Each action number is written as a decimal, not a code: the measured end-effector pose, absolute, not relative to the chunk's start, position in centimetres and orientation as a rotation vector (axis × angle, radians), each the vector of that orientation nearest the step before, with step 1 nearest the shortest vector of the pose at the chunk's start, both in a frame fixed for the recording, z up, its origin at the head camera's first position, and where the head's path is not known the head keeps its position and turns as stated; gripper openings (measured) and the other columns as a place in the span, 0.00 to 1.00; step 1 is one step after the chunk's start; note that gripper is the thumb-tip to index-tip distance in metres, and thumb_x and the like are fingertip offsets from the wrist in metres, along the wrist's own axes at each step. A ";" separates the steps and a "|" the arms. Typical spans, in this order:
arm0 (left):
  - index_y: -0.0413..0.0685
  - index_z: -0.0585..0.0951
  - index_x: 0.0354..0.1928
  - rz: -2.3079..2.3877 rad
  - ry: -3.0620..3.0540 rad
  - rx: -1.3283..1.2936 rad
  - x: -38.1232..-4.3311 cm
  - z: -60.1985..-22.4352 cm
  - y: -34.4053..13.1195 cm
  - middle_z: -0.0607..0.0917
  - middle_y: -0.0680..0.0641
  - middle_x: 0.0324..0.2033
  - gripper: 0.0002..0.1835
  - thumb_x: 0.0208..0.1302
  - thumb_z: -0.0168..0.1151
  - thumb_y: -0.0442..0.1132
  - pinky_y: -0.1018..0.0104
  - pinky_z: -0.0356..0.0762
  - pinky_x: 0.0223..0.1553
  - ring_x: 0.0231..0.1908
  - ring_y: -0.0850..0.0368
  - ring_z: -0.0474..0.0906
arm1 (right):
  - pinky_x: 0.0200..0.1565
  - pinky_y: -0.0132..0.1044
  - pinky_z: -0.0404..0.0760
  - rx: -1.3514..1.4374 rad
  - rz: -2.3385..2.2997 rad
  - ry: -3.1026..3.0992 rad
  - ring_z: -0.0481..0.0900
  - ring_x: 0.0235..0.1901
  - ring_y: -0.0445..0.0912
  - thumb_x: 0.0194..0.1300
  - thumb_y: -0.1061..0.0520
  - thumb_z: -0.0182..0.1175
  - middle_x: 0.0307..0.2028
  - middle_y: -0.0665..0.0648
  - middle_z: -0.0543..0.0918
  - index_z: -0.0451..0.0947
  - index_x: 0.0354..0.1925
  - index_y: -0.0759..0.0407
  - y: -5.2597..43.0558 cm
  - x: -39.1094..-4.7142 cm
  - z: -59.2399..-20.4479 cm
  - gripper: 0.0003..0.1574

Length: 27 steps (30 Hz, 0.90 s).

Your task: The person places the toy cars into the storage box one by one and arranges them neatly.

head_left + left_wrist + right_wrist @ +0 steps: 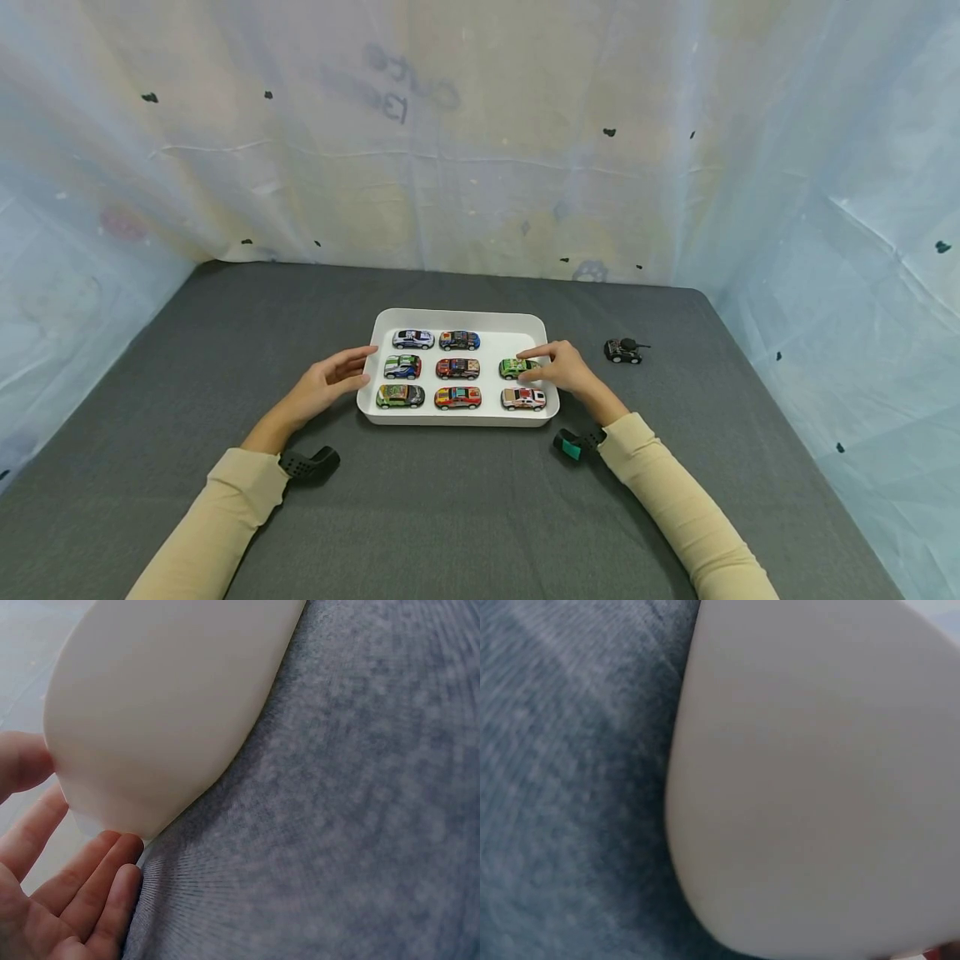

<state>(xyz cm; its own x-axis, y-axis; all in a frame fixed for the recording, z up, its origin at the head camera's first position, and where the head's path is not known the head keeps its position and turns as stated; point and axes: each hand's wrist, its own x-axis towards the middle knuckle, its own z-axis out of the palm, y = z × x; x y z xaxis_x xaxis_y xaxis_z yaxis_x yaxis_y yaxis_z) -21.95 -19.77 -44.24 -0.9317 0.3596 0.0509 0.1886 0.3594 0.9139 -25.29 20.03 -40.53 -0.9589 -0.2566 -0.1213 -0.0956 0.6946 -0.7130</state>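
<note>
A white tray lies on the grey cloth with several toy cars in rows. My left hand is at its left end; in the left wrist view, the extended fingers of the left hand touch the tray's outer wall. Over the right side of the tray, my right hand pinches a green toy car between thumb and fingers. Just nearer lies a white and red toy car. The right wrist view shows mainly the tray wall; that hand's grip is hidden there.
A black toy vehicle with a gun-like barrel stands on the cloth to the right of the tray. A pale plastic sheet hangs behind and on both sides of the table.
</note>
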 end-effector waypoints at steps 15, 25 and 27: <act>0.48 0.64 0.71 1.598 2.464 0.493 -21.9 -44.2 -19.8 0.67 0.36 0.69 0.30 0.70 0.57 0.45 0.86 0.68 0.52 0.57 0.72 0.69 | 0.22 0.30 0.56 -0.488 -1.277 2.680 0.50 0.17 0.39 0.58 0.60 0.68 0.15 0.47 0.55 0.79 0.54 0.69 21.2 -24.4 -39.8 0.26; 0.44 0.63 0.71 1.596 2.485 0.535 -21.8 -44.1 -19.8 0.67 0.33 0.68 0.30 0.71 0.55 0.43 0.83 0.69 0.53 0.65 0.39 0.67 | 0.26 0.30 0.60 -0.424 -1.367 2.662 0.58 0.21 0.39 0.61 0.61 0.66 0.23 0.50 0.66 0.77 0.56 0.71 23.2 -23.6 -38.9 0.26; 0.45 0.63 0.71 1.592 2.491 0.520 -21.8 -44.1 -19.8 0.67 0.33 0.68 0.30 0.71 0.55 0.44 0.81 0.70 0.54 0.65 0.43 0.68 | 0.25 0.29 0.61 -0.414 -1.376 2.658 0.59 0.20 0.37 0.61 0.60 0.66 0.23 0.48 0.68 0.77 0.56 0.70 23.7 -23.5 -38.8 0.26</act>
<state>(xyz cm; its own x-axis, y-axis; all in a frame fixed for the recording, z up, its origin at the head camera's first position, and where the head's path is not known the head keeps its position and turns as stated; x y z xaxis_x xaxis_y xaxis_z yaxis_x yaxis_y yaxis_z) -21.77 -19.76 -44.13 -0.9305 0.3603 0.0666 0.2118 0.3806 0.9002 -23.52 23.73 -38.75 -0.9553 -0.2949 0.0190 -0.1858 0.5493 -0.8147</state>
